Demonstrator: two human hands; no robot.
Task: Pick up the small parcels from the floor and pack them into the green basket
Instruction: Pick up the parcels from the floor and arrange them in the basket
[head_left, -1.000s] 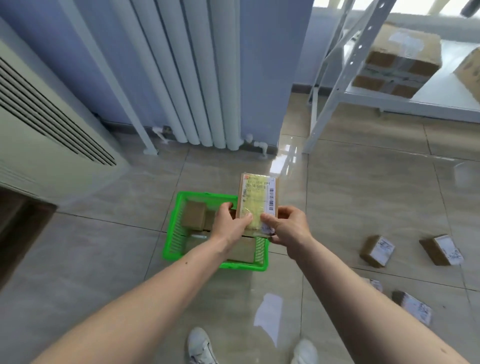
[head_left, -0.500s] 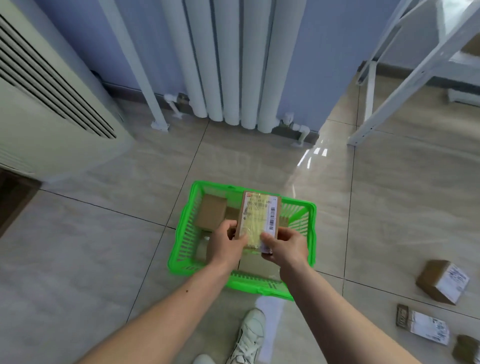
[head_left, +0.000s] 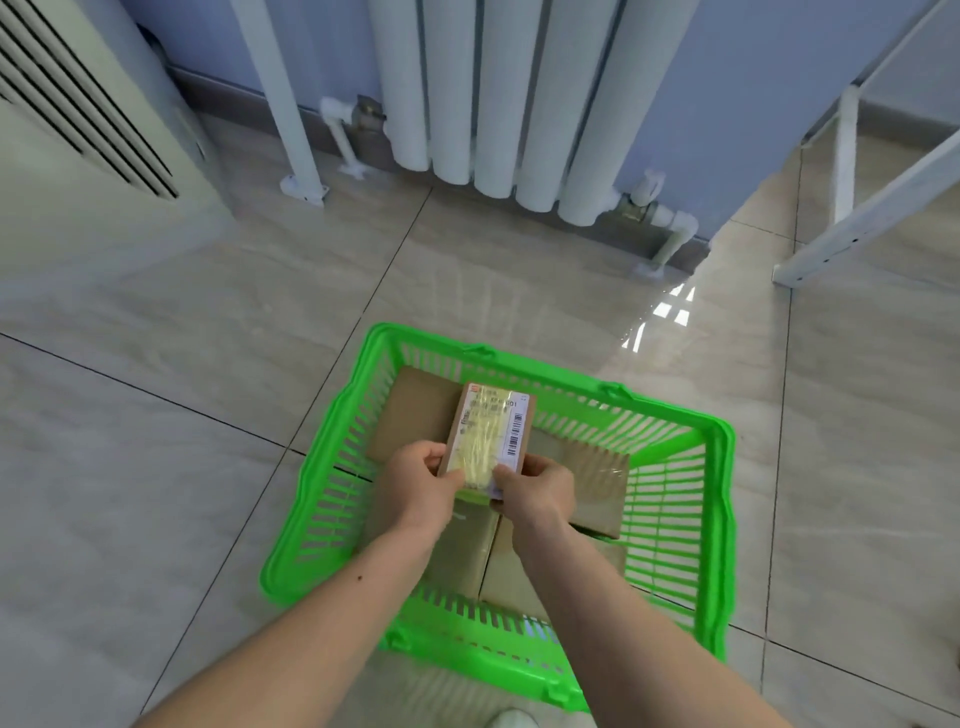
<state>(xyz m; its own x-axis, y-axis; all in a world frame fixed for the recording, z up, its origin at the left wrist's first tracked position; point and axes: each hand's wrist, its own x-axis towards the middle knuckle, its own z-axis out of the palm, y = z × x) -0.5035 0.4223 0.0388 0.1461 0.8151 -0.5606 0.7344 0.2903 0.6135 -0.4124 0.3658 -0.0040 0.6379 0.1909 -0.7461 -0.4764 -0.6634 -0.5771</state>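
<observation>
Parcel, a flat labelled cardboard box, gripped by left hand and right hand above slatted green plastic basket.

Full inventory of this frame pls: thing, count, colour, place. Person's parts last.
green basket: 1, bright green, on the floor at centre
held parcel: 1, brown with yellowish label and barcode, above the basket, gripped at its near end by both hands
parcels in basket: at least 4, plain brown, on the basket bottom; exact count hidden by the hands
radiator: 1, white, against the blue wall at top centre
radiator pipes and valves: white, at both lower ends of the radiator
vented unit: 1, cream, top left
shelf frame: white, top right
floor: beige tiles
shoe: 1, white, bottom edge
left hand: on the parcel's left edge
right hand: on its right edge
</observation>
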